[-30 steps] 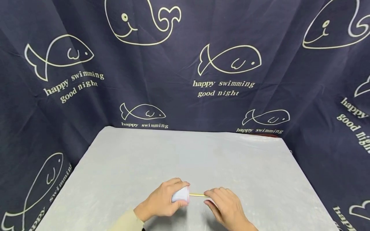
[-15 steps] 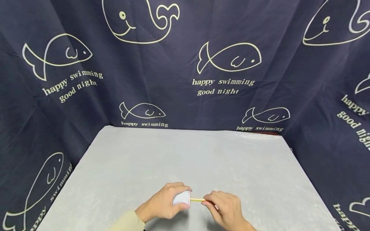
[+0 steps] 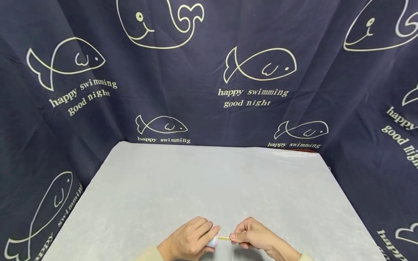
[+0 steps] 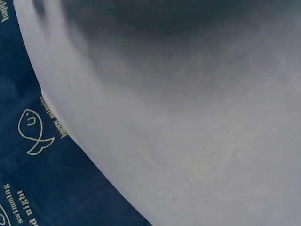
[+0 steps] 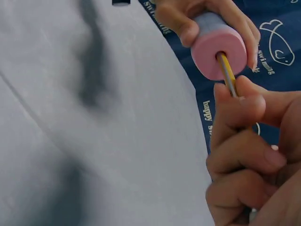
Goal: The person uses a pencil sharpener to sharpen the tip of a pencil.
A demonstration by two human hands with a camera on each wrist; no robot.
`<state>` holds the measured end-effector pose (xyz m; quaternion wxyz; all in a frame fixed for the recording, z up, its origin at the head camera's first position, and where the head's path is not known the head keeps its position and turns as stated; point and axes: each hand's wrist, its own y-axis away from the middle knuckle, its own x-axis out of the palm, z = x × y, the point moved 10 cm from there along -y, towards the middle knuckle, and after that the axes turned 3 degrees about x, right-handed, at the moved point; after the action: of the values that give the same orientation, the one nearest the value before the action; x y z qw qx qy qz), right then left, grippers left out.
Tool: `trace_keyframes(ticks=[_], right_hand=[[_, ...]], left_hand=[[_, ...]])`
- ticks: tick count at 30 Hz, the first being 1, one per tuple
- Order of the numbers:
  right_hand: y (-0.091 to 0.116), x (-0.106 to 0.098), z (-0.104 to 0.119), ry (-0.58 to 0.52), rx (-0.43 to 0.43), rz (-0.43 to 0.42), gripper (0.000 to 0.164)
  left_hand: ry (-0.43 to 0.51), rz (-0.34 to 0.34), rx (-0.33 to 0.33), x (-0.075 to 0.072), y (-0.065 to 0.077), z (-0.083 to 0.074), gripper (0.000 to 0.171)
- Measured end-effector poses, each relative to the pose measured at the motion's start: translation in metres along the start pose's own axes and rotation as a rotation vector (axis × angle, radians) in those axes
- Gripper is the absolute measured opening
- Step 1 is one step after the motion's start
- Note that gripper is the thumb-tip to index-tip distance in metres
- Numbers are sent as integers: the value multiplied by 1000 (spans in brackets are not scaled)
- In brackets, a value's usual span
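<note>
In the head view, my left hand (image 3: 191, 238) grips a small cylindrical pencil sharpener (image 3: 213, 242) near the table's front. Its pale blue body is mostly covered by the fingers. The right wrist view shows its pink end face (image 5: 205, 55), with a hole that a yellow-striped pencil (image 5: 227, 73) enters. Thumb and fingers of my right hand (image 3: 254, 233) pinch that pencil a short way outside the hole, the other fingers curled in. Sharpener and pencil are held above the table. The pencil's tip is hidden inside. Neither hand is clearly visible in the left wrist view.
A light grey cloth covers the table (image 3: 209, 181). Dark blue curtains (image 3: 202, 83) printed with fish and whales stand behind it and along both sides. A small black item (image 5: 121, 2) shows at the top edge of the right wrist view.
Both hands have come nearer the front edge with the sharpener and pencil. My right hand has turned its grip on the pencil, and the left hand has rolled over the sharpener, covering more of it.
</note>
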<state>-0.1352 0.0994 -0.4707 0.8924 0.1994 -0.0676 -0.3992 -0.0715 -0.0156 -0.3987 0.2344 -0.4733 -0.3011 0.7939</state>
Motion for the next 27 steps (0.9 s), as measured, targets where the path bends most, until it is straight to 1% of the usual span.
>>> trace_keyframes(ticks=[2,3,4,5,6,7,9,10,11,13,14,15,16,17,18,19,21,23,25,26,27], right_hand=[[0,-1,0,19,-11,-13,42],[1,-2,0,35,-27,-33,40],[1,-3,1,53,-45,-58,39],[2,-5,3,97,-78,-101,38],[3,-7,6,152,-116,-155,34],[5,-8,10,229,-177,-215,29],[13,-10,23,432,-329,-363,14],[19,-9,31,543,-417,-447,11],[26,-8,40,658,-516,-544,15],[39,-2,53,834,-716,-704,14],[44,1,58,897,-803,-768,10],[48,2,60,940,-867,-820,7],[51,4,62,974,-923,-866,8],[54,5,64,1002,-966,-906,15],[57,7,66,1023,-1006,-941,22],[59,9,69,1046,-1038,-975,26],[66,15,77,1105,-1110,-1031,31],[73,24,86,1191,-1207,-1077,33],[78,32,93,1255,-1294,-1091,34],[80,34,96,1269,-1324,-1081,35],[80,35,97,1276,-1342,-1068,35]], left_hand=[[-30,-7,-5,0,1,-1,49],[-38,-4,-13,1,1,0,49],[-42,1,-21,2,2,1,49],[-42,6,-30,2,3,2,49],[-32,12,-45,3,3,4,48],[-18,20,-63,4,4,7,48],[38,37,-127,5,6,15,48],[76,45,-169,6,8,20,48],[120,55,-221,7,9,26,48],[211,84,-334,10,13,37,47],[262,99,-393,12,15,43,45],[312,121,-450,15,17,47,44],[357,144,-506,18,19,52,43],[418,176,-575,22,22,56,43],[477,206,-638,25,25,60,43],[545,235,-703,29,28,64,43],[678,298,-817,37,33,70,40],[815,342,-908,42,36,75,35],[904,357,-947,45,37,78,30],[922,356,-950,45,36,79,29],[926,344,-939,44,34,79,29]])
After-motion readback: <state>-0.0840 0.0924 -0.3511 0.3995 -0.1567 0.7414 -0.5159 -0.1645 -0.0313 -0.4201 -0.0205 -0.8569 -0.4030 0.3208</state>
